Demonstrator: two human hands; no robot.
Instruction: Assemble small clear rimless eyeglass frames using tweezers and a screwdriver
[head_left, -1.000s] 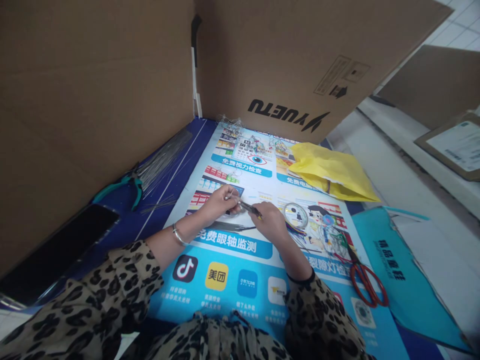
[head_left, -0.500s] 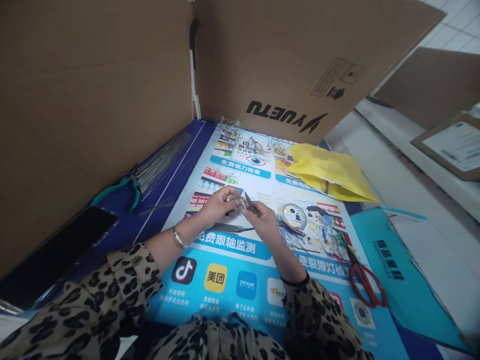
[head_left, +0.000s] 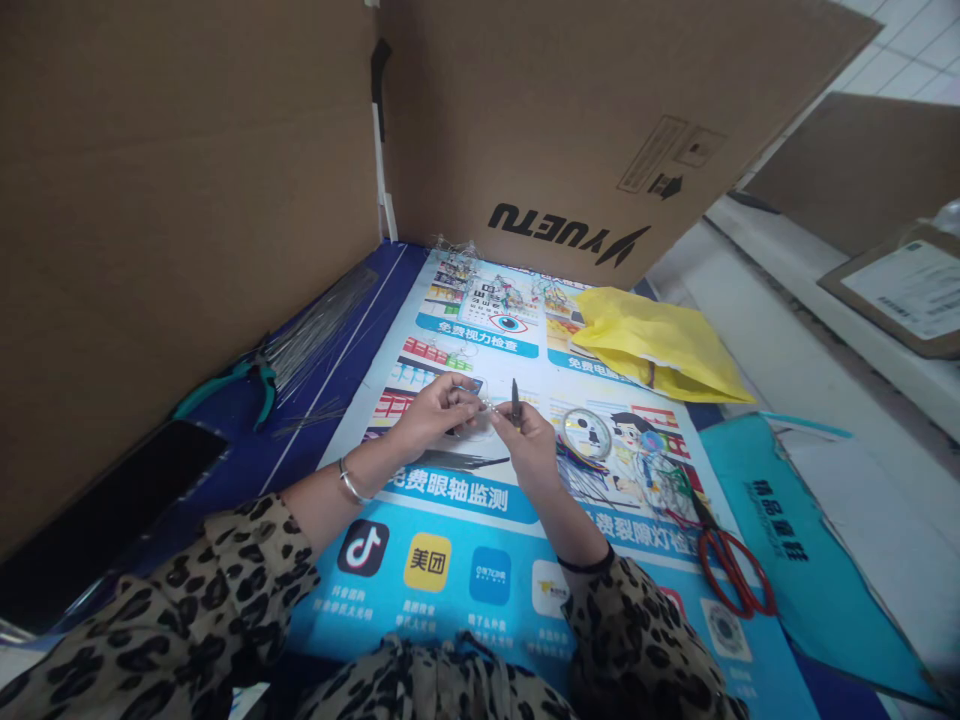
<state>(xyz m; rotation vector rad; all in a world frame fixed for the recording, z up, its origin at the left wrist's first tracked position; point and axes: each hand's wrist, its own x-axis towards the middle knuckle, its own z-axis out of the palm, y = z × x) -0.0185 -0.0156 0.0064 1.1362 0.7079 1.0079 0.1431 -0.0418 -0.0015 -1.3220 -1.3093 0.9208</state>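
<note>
My left hand (head_left: 437, 407) pinches a small clear beaded piece on thin wire (head_left: 480, 405), held just above a printed poster (head_left: 457, 560) on the table. My right hand (head_left: 531, 443) meets it from the right and grips a slim dark tool (head_left: 516, 398) whose tip points up and away. Both hands touch at the wire piece. A silver bangle (head_left: 349, 484) sits on my left wrist. Both sleeves are leopard print.
Green-handled pliers (head_left: 251, 378) and a bundle of thin metal wires (head_left: 319, 320) lie at the left by a cardboard wall (head_left: 165, 190). A dark phone (head_left: 112, 510) lies lower left. A yellow bag (head_left: 660, 345), a wire spool (head_left: 587, 432), red scissors (head_left: 731, 570) and a teal bag (head_left: 795, 540) lie to the right.
The dark tool in my right hand has swung from lying flat, pointing left, to standing nearly upright. Both hands stayed together at the same spot on the poster.
</note>
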